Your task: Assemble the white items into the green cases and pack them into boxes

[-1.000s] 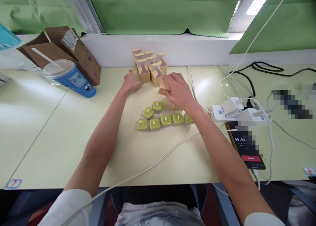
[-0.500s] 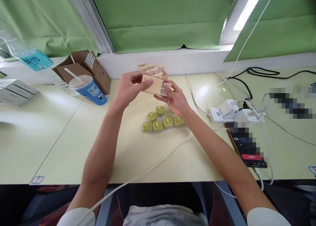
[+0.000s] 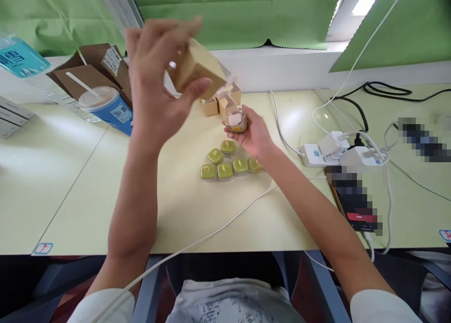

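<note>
My left hand point(image 3: 158, 74), raised and somewhat blurred, grips a small tan cardboard box point(image 3: 200, 69) between thumb and fingers. My right hand point(image 3: 253, 134) holds a small clear plastic tub point(image 3: 236, 121) in its fingertips, with a pale face turned up and a bit of yellow at the lower edge. Just below it on the table, several small green-topped clear tubs point(image 3: 224, 171) sit in a loose cluster; my right wrist partly covers the rightmost. Behind my hands, several open tan boxes point(image 3: 227, 104) stand together, partly hidden by the raised box.
A blue cup with a straw point(image 3: 105, 107) and an open brown carton point(image 3: 95, 66) stand left. A water bottle point(image 3: 24, 62) is beyond them. To the right lie a power strip point(image 3: 317, 156) and a phone point(image 3: 355, 203). A white cable point(image 3: 225, 226) crosses the table front.
The clear tub has come out of the tan box into my right hand. My left hand has lifted the box up and toward me, away from the right hand.
</note>
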Available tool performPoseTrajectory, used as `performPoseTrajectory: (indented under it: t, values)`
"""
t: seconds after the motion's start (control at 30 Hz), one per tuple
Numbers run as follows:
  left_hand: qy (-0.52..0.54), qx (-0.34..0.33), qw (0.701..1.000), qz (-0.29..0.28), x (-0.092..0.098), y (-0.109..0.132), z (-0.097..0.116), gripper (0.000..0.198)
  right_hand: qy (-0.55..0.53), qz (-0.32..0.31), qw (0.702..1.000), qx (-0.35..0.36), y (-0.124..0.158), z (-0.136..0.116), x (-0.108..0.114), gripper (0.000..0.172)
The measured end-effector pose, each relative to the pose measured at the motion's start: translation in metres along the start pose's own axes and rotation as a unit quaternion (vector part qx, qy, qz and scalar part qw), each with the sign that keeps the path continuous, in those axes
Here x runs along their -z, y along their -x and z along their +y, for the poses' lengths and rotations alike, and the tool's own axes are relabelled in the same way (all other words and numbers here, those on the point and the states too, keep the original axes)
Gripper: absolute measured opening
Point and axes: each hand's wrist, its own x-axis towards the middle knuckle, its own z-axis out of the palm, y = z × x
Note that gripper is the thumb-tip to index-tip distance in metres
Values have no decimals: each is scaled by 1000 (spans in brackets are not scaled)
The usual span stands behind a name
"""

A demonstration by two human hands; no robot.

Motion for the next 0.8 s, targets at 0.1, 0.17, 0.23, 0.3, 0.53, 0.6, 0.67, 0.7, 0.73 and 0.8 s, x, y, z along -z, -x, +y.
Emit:
performPoseTrajectory:
  t: [0.1, 0.17, 0.23, 0.3, 0.53, 0.6, 0.67, 0.7, 0.73, 0.8]
  values:
    - [131, 175, 976, 5, -16, 5, -64, 94, 217, 6, 970, 110, -4, -16, 23, 40]
    - [148, 289, 945, -32, -34, 16, -109, 97, 400, 4, 901, 165, -4, -21, 32, 36]
    - [178, 355, 901, -173, -51, 31, -143, 76, 556, -21, 808, 193, -2, -20, 32, 44]
    - [209, 399, 856, -256, -68, 45, -160, 65, 661, -63, 723, 193, 1, -15, 27, 49]
    - [208, 363, 896, -145, -124, 72, -146, 72, 781, -128, 594, 145, 9, -10, 23, 44]
    - [153, 360, 911, -132, -138, 75, -144, 75, 794, -148, 573, 138, 12, -11, 23, 44]
    - [99, 362, 919, -119, -150, 77, -143, 76, 809, -160, 551, 128, 15, -12, 21, 42]
    - [83, 366, 921, -108, -155, 78, -143, 78, 816, -161, 541, 122, 16, -12, 19, 39]
    - [77, 372, 920, -95, -159, 79, -143, 80, 822, -163, 533, 118, 17, -13, 18, 36]
    - [80, 383, 917, -75, -165, 81, -142, 84, 828, -171, 521, 113, 17, -12, 15, 35]
